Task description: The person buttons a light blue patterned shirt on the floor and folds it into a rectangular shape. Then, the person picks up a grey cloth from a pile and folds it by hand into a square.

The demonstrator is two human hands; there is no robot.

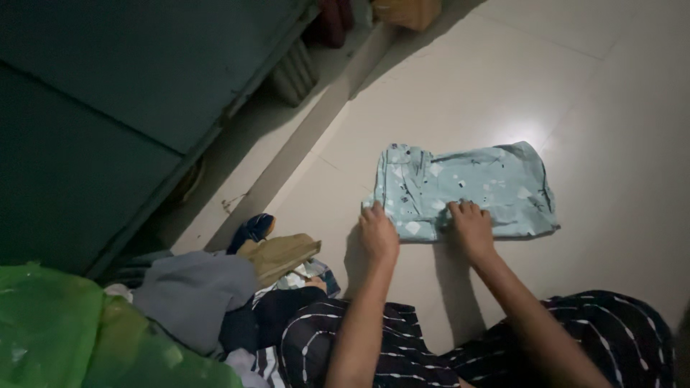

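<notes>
down on the pale tiled floor [611, 86], our folded light blue patterned garment [467, 188] lies flat just ahead of our knees. our left hand [379, 231] presses its near left corner, fingers together and flat, gripping nothing; our right hand [471, 228] rests on the near edge just beside it, fingers slightly spread, also pressing rather than clutching. to do this well, we judge, we should keep both palms flat and smooth outward so the edges stay aligned. both forearms reach forward, wrists low. a pile of clothes [237, 287] sits to our left, well apart.
</notes>
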